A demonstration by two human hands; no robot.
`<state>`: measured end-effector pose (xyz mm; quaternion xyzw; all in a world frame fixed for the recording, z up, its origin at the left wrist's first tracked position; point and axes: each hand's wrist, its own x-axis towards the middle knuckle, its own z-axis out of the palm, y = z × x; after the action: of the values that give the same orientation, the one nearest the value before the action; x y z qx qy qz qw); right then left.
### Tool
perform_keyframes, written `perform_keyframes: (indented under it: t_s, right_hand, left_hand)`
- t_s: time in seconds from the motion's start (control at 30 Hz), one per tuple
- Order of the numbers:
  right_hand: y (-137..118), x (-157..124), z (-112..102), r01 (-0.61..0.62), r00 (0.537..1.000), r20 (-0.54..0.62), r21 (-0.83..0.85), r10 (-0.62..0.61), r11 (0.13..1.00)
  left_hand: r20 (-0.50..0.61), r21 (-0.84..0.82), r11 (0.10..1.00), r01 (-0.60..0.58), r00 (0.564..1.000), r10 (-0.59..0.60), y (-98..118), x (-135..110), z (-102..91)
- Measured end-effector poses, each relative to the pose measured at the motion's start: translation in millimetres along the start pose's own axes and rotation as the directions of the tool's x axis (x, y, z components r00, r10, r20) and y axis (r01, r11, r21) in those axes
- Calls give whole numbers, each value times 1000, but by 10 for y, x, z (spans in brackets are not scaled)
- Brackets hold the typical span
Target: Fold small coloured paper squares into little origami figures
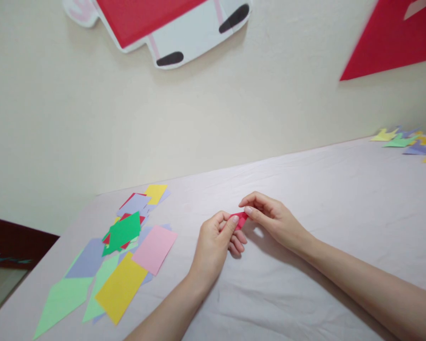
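Note:
A small piece of folded red paper [241,220] is held up over the cloth-covered surface, between my two hands. My left hand [218,237] is closed on its left side, the thumb lying on top and the fingers curled beneath. At the upper right corner of the paper, the thumb of my right hand [271,215] presses against it, with the index finger bent behind. Part of the paper is covered by my left thumb, so its full folded shape is hidden.
Loose paper squares lie overlapping on the left, among them a green sheet [123,233], a yellow sheet [122,288] and a pink sheet [155,249]. Several folded paper crowns [401,140] stand at the far right. Behind the pale cloth [305,189] rises a wall [198,123] with red-and-white decorations.

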<state>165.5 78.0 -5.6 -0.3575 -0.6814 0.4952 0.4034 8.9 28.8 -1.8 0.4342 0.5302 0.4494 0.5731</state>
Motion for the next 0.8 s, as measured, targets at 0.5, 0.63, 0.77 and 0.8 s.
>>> perform_keyframes:
  t_s: [0.5,0.63,0.77,0.8]
  right_hand:
    - [57,33,-59,64,990,-121,-116,-78,991]
    - [16,31,-58,130,987,-43,-318,-152,939]
    - [2,17,-11,171,985,66,-473,-158,864]
    - [10,14,-2,173,985,75,-512,-158,841]
  left_hand:
    - [-27,68,996,-54,998,56,18,-46,1]
    - [-11,115,991,-64,998,66,-8,-55,1]
    - [1,380,914,-139,989,150,33,-83,-19]
    - [-16,518,836,-183,975,224,46,-104,-25]
